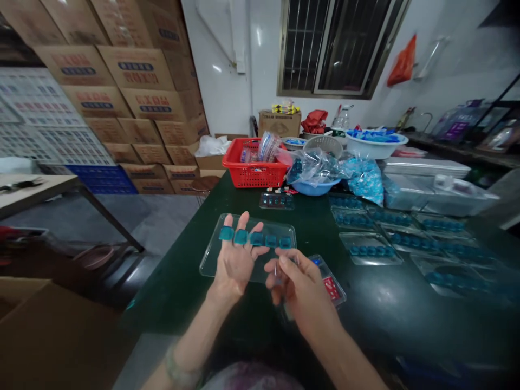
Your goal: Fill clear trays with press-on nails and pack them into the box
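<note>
My left hand (235, 265) is palm up with its fingers spread. A row of several teal square pieces (256, 239) runs across its fingers and on to the right beyond them. A clear shallow plastic tray (209, 260) surrounds this hand in view; whether it lies under the hand or over it I cannot tell. Just to the right, my right hand (298, 281) has thumb and fingers pinched together, slightly blurred. Something clear shows at its fingers, too faint to name. Partly behind that hand lies a clear case (339, 292) with a red patterned card (331, 288) and a blue piece.
On the dark green table, clear trays (371, 252) with teal rows stand at right. A red basket (258, 176), a blue basin (314, 187), a bag of light-blue pieces (365, 179) and plastic containers (406, 189) line the back. Cardboard boxes (150, 103) are stacked at left.
</note>
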{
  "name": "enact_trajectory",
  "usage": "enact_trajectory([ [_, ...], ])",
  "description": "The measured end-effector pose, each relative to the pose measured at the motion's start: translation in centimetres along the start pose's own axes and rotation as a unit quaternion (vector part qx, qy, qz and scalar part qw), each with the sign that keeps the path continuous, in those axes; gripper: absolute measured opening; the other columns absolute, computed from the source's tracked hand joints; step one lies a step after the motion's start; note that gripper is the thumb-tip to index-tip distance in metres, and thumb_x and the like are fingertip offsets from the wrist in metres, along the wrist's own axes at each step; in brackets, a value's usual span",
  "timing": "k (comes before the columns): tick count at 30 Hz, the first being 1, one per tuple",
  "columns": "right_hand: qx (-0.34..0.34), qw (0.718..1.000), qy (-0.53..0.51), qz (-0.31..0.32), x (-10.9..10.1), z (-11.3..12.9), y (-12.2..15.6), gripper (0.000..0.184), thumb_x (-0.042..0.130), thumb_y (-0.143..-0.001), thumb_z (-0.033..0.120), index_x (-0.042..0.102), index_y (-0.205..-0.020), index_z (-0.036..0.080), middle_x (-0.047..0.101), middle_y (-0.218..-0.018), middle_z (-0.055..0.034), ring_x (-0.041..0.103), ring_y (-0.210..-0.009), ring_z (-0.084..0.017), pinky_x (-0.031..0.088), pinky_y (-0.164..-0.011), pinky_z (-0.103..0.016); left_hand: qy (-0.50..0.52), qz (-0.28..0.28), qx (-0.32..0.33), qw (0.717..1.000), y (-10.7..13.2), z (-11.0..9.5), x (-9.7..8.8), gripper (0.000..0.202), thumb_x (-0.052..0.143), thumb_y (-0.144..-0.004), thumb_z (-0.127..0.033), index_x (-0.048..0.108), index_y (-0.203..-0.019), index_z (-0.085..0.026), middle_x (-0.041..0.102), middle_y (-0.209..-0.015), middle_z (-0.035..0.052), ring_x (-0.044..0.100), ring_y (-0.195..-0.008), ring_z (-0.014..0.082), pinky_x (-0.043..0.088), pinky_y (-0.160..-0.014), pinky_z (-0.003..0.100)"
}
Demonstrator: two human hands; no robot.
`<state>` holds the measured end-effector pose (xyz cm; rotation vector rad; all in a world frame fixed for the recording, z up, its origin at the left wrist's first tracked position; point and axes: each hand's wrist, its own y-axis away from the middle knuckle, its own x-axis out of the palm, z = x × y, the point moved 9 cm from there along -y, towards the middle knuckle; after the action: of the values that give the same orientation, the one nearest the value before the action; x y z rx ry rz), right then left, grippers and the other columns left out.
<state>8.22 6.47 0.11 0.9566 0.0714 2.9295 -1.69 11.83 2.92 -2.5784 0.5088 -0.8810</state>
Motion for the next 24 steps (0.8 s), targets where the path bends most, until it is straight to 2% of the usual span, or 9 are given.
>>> enact_trajectory([
  [4,0.014,1.000,-0.010,0.015,0.6,-0.9,0.8,0.022,0.054,-0.084,0.032,0.050,-0.098,0.015,0.062,-0.075,-0.0039,0.058,-0.056,-0.013,0.042,-0.038,-0.019,0.010,0.007,0.000,1.000,-0.1,-0.8,0.3,0.104,0.077,-0.036,-0.063,0.033,-0.128,-0.040,0.027,-0.142,0.0037,0.022,-0.131,0.0344,0.032,-0.099,0.050],
  [8,0.055,0.996,0.033,0.064,0.4,-1.9,2.7,0.041,0.059,-0.080,0.042,0.048,-0.107,0.014,0.063,-0.082,-0.0068,0.059,-0.058,-0.013,0.042,-0.035,-0.017,0.058,0.004,-0.053,0.997,0.0,-0.8,0.0,0.102,0.066,-0.044,-0.073,0.030,-0.131,-0.033,0.039,-0.134,0.0096,0.029,-0.127,0.0348,0.026,-0.102,0.051],
  [10,0.077,0.991,0.079,0.070,-0.8,-2.4,4.1,0.043,0.061,-0.077,0.043,0.049,-0.107,0.014,0.063,-0.081,-0.0070,0.058,-0.056,-0.012,0.039,-0.034,-0.015,0.052,-0.005,-0.088,0.995,0.0,-0.6,-0.3,0.098,0.062,-0.049,-0.074,0.030,-0.131,-0.031,0.042,-0.132,0.0108,0.034,-0.125,0.0335,0.029,-0.101,0.048],
  [13,0.084,0.984,0.153,0.046,-3.8,-2.7,6.2,0.037,0.061,-0.077,0.042,0.053,-0.101,0.014,0.062,-0.075,-0.0044,0.055,-0.053,-0.010,0.035,-0.035,-0.014,0.026,0.008,-0.145,0.989,0.0,0.2,-0.2,0.100,0.063,-0.050,-0.073,0.029,-0.133,-0.029,0.044,-0.131,0.0122,0.043,-0.118,0.0330,0.037,-0.094,0.044],
  [16,0.054,0.976,0.210,0.000,-6.7,-2.0,7.5,0.032,0.059,-0.079,0.041,0.056,-0.100,0.016,0.060,-0.074,-0.0030,0.053,-0.053,-0.010,0.035,-0.037,-0.015,0.014,0.051,-0.188,0.981,-0.3,1.3,1.0,0.100,0.064,-0.052,-0.070,0.029,-0.134,-0.025,0.047,-0.127,0.0149,0.047,-0.113,0.0335,0.040,-0.089,0.043],
  [19,0.019,0.969,0.243,-0.049,-9.1,-1.1,8.0,0.030,0.057,-0.081,0.041,0.056,-0.099,0.017,0.060,-0.075,-0.0030,0.053,-0.055,-0.011,0.036,-0.039,-0.017,-0.018,0.090,-0.205,0.974,-0.8,2.3,2.7,0.091,0.065,-0.058,-0.062,0.033,-0.132,-0.020,0.051,-0.122,0.0158,0.050,-0.107,0.0329,0.039,-0.089,0.044],
  [22,-0.006,0.964,0.256,-0.078,-10.6,-0.2,8.3,0.030,0.054,-0.083,0.041,0.055,-0.100,0.017,0.059,-0.075,-0.0035,0.053,-0.057,-0.011,0.037,-0.041,-0.019,-0.132,0.137,-0.215,0.958,-1.2,3.3,4.9,0.080,0.065,-0.063,-0.052,0.038,-0.131,-0.019,0.054,-0.117,0.0136,0.052,-0.103,0.0304,0.038,-0.089,0.042],
  [24,-0.022,0.961,0.261,-0.090,-11.4,0.4,8.5,0.031,0.054,-0.083,0.042,0.055,-0.101,0.017,0.059,-0.075,-0.0039,0.053,-0.057,-0.012,0.038,-0.041,-0.020,-0.274,0.175,-0.214,0.921,-1.2,4.1,6.6,0.080,0.068,-0.063,-0.047,0.039,-0.131,-0.019,0.054,-0.115,0.0119,0.051,-0.101,0.0287,0.039,-0.088,0.041],
])
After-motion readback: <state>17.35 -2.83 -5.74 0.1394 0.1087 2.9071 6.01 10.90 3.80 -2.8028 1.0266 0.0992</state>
